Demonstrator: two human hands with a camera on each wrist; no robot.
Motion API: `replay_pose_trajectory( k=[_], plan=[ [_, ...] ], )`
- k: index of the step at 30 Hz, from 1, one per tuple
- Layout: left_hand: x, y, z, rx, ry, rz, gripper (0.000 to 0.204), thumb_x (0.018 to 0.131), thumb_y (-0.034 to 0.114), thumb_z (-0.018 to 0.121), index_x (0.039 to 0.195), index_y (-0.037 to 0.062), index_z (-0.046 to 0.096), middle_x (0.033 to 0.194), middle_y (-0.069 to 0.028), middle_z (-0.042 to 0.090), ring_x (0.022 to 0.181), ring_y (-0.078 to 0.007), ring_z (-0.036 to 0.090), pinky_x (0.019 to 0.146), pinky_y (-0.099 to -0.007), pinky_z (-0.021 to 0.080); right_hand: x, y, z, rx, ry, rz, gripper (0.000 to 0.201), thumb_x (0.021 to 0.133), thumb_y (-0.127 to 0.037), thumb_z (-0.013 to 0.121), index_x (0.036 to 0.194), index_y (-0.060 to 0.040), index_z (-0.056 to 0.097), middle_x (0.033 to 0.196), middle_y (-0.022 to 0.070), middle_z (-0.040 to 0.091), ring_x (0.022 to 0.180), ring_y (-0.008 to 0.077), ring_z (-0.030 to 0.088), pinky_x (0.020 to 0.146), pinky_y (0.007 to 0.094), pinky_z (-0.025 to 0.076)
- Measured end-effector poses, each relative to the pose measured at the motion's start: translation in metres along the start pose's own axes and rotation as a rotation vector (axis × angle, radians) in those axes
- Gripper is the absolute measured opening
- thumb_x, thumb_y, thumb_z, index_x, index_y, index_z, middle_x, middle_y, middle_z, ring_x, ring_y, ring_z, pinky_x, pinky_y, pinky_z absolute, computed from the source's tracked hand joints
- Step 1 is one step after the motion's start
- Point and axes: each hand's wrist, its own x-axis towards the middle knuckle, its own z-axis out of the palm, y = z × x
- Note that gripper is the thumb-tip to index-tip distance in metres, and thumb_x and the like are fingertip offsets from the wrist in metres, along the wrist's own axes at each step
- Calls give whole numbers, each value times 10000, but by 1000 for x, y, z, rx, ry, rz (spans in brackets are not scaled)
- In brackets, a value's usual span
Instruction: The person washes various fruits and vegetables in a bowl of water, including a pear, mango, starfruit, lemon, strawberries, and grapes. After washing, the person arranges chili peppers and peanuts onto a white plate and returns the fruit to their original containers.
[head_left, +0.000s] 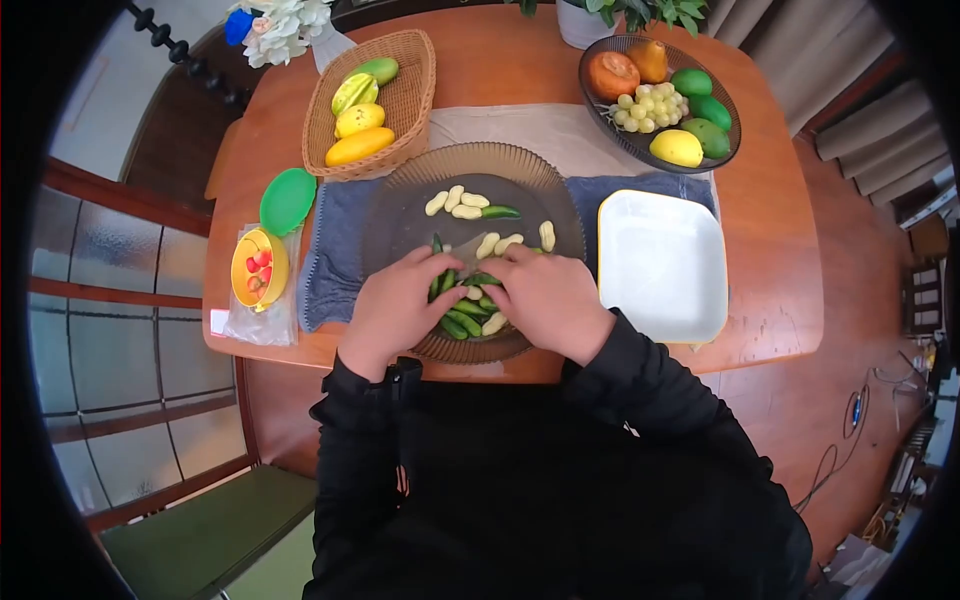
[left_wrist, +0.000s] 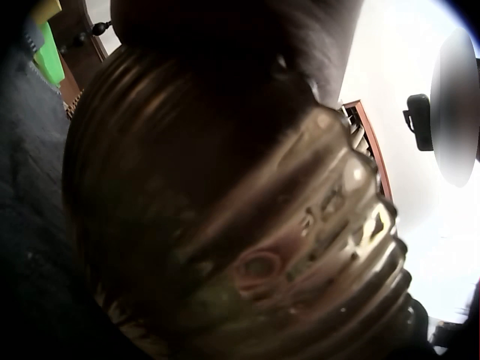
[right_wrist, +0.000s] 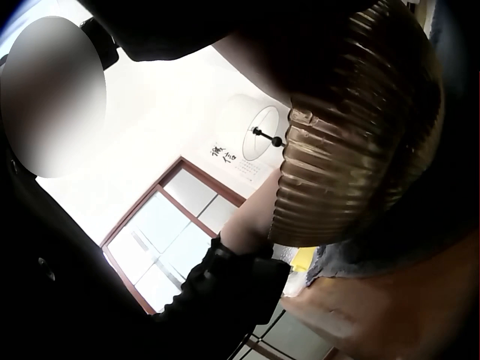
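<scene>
Peppers (head_left: 461,322) between left grip (head_left: 397,305) and right (head_left: 555,300)

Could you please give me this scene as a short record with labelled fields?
left hand: in the ribbed bowl, fingers at the green peppers; grip unclear
right hand: in the same bowl, among peppers and peanuts; grip unclear
right of bowl: white tray
behind, left: wicker basket of yellow and green produce
behind, right: dark bowl with grapes and other fruit
far left: green dish, yellow container
</scene>
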Motion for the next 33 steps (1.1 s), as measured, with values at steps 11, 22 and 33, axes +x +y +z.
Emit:
replay_pose_trajectory(
  k=[11, 22, 33],
  plan=[
    [3, -9, -3, -53, -129, 34, 259, 1040, 312, 729, 1197, 111, 774, 1059, -125, 690, 1004, -391, 710, 842, -487, 568, 2, -3, 0, -25, -31, 34, 321, 1048, -266, 672, 1357, -223, 747, 1061, 77, 744, 900, 346, 765, 774, 475, 629],
    [3, -7, -5, 3, -141, 16, 244, 1067, 330, 692, 1195, 140, 776, 1059, -112, 684, 1014, -382, 714, 835, -492, 579, 4, -10, -5, -38, -42, 19, 278, 1058, -268, 664, 1307, -195, 763, 1058, 81, 759, 908, 365, 768, 787, 487, 630],
    [2, -10, -5, -31, -181, 63, 238, 1023, 297, 745, 1225, 176, 769, 1048, -113, 703, 992, -387, 718, 843, -489, 574, 2, -4, 1, -165, -142, 51, 192, 1024, -263, 683, 1123, -137, 789, 1018, 92, 739, 859, 349, 771, 760, 484, 633]
  ],
)
